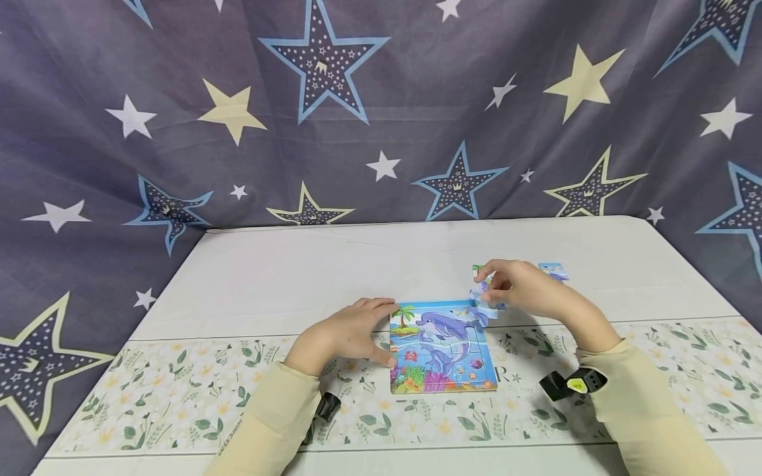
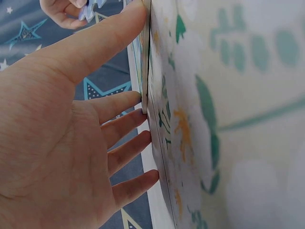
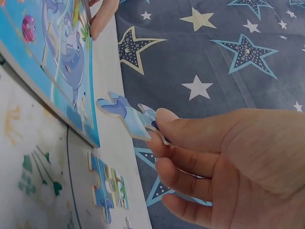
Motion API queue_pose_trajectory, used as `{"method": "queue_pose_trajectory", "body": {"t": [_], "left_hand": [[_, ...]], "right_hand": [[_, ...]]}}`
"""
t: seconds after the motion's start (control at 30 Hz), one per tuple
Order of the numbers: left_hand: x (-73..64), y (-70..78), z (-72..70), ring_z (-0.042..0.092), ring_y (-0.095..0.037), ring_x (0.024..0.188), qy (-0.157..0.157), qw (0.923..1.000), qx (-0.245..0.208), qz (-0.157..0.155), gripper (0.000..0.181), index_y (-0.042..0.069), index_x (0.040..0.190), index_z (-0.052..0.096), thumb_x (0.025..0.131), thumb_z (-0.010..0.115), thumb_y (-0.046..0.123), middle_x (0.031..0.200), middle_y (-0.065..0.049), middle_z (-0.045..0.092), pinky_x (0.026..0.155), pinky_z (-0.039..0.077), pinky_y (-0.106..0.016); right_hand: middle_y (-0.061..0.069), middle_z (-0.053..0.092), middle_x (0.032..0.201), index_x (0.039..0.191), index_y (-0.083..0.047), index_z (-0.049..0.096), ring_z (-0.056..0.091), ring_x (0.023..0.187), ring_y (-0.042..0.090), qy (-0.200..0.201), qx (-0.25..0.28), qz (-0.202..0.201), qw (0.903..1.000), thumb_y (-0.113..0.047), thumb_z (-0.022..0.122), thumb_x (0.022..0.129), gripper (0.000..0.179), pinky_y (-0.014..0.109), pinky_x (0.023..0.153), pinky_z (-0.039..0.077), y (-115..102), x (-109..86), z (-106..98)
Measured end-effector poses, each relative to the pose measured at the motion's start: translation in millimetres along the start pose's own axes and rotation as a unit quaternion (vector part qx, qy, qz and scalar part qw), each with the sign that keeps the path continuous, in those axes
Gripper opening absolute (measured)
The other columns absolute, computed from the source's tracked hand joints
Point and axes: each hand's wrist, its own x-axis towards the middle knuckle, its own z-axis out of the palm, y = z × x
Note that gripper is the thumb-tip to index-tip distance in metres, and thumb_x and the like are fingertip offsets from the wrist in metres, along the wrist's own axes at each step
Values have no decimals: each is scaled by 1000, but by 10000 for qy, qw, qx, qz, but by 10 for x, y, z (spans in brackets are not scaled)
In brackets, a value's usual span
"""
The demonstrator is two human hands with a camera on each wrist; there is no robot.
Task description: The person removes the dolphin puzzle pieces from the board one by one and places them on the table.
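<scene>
A dolphin jigsaw puzzle in a flat square board lies on the table, dolphins, palm and coral showing. My left hand rests at the board's left side. In the left wrist view, the thumb and extended fingertips touch the board's edge. Above the table, off the board's upper right corner, my right hand pinches a blue and purple jigsaw piece between thumb and fingers. A second bit of piece shows right at the thumb; whether it is joined on, I cannot tell.
Loose jigsaw pieces lie on the table near the board's right side. Another loose piece sits beyond my right hand. A white table cover with a floral band runs back to a star-patterned curtain.
</scene>
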Motion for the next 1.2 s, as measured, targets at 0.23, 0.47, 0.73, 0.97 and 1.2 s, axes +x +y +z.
{"method": "queue_pose_trajectory", "body": {"t": [0.23,0.47,0.73,0.97,1.2], "left_hand": [[2,-10,3,22,-26,148,-21,10000,12,-12,97,16,156,32,79,81,47,162,-2,25,118,23,-50],[-4,-13,2,22,-26,147,-35,10000,-14,-4,97,16,156,32,79,81,46,162,-2,25,118,23,-51],[-4,-11,-8,22,-26,148,-54,10000,-61,-28,96,16,157,32,80,81,46,162,-2,25,117,24,-52],[-4,-11,-13,21,-26,148,-61,10000,-58,-34,97,16,157,31,80,81,46,162,-2,24,118,23,-52],[-6,-17,-8,22,-26,148,-61,10000,-58,-18,96,15,157,31,80,81,45,162,-3,24,118,23,-52]], "right_hand": [[3,70,83,117,1,61,64,75,23,95,-58,-49,9999,-10,68,94,26,36,69,50,82,-16,-42],[0,70,83,116,0,63,64,75,23,250,-129,-204,9994,-10,68,94,25,36,68,50,157,-50,-102],[2,70,88,115,1,64,66,80,21,446,-229,-120,9987,-8,69,93,24,38,70,53,209,-95,-197],[3,71,88,115,3,63,67,81,22,487,-289,-53,9984,-6,68,93,24,40,70,54,292,-117,-256],[3,70,85,115,4,63,66,76,21,507,-235,109,9984,-5,68,93,24,36,67,52,408,-122,-280]]}}
